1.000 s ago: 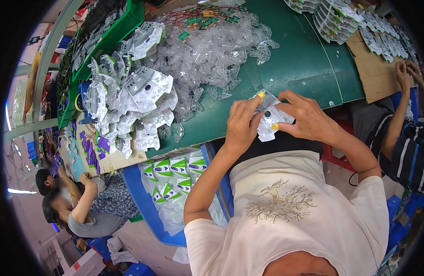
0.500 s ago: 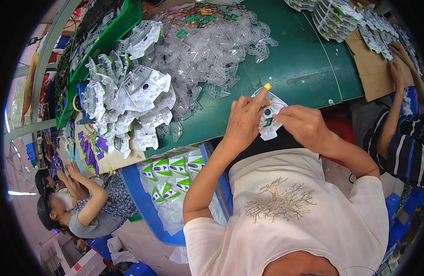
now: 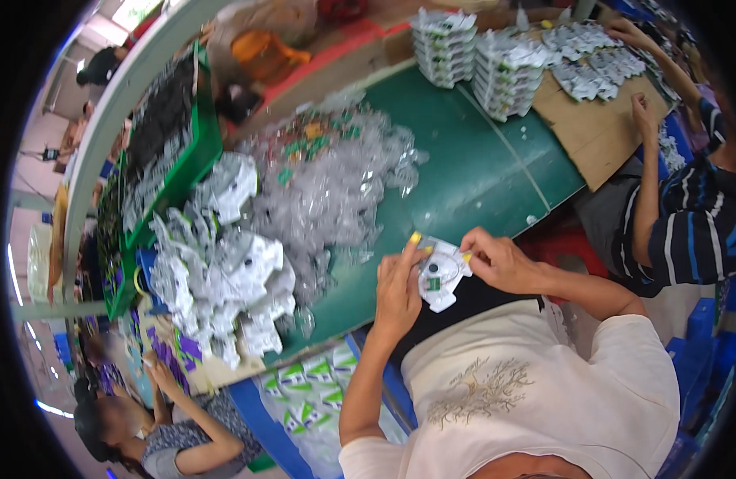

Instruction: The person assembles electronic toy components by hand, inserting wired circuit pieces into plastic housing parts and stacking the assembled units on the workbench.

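Observation:
My left hand (image 3: 397, 294) grips a white plastic shell (image 3: 444, 298) by its left side, at the table's near edge. A small green circuit board (image 3: 434, 283) sits in the shell, just below a dark round hole. My right hand (image 3: 504, 263) is closed, with thumb and fingertips pinched at the shell's right edge. Yellow covers show on fingertips of both hands. Whether the right fingers also hold something small cannot be made out.
Left are heaped white shells (image 3: 252, 263) and a green crate (image 3: 208, 132). Clear plastic pieces (image 3: 328, 184) cover mid-table, with small green boards (image 3: 296, 148) behind. Stacked shells (image 3: 508, 72) stand far right near a co-worker's arm (image 3: 646, 191). A blue bin (image 3: 260, 407) holds bagged parts.
The view has shifted, bringing more of the far table in. My right hand has moved from over the shell's middle to its right edge. My left hand keeps hold of the shell.

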### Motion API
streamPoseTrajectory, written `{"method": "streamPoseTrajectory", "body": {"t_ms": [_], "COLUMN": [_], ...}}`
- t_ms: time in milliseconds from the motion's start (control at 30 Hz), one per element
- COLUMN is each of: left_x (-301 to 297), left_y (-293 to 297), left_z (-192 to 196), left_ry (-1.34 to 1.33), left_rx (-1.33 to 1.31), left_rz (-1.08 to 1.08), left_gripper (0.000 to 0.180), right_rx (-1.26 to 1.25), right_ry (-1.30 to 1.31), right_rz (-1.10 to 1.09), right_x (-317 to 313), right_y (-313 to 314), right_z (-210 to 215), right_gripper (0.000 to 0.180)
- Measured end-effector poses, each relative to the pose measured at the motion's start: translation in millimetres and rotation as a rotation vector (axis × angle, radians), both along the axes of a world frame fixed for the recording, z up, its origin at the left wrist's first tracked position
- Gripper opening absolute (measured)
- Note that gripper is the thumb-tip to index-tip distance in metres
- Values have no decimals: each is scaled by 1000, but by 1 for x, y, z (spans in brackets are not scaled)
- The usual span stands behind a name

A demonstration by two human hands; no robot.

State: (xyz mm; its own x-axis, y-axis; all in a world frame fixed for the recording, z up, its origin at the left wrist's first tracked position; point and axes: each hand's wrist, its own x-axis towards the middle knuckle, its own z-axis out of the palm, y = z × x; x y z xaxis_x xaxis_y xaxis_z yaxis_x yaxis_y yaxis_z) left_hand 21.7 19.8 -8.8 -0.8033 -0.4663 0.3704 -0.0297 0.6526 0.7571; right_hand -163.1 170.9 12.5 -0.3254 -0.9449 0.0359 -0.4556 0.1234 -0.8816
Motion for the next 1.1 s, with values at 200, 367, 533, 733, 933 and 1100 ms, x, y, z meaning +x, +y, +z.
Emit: {"method": "streamPoseTrajectory", "body": {"t_ms": [200,367,533,733,933,1100], "left_x": [15,21,27,28,15,-2], "left_y": [-12,-4,5,4,4,3], "left_z": [24,16,3,-1,8,13], "left_ry": [140,42,6,-24,27,61], "left_rx": [-130,-75,-5,10,-69,-116], "left_rz": [331,286,296,298,266,192], "left_gripper": [32,30,32,32,28,24], "right_rx": [-224,-341,-202,-127,-353,-163], "right_ry": [82,258,61,69,369,261], "right_rz": [-270,-317,-433,-519,-598,-782], "right_x": [-96,-257,-306,-324,-322,-299], "right_y": [-52,-138,-185,-192,-127,-27], "right_z": [69,117,133,114,116,63], "right_gripper": [16,22,25,27,27,26]}}
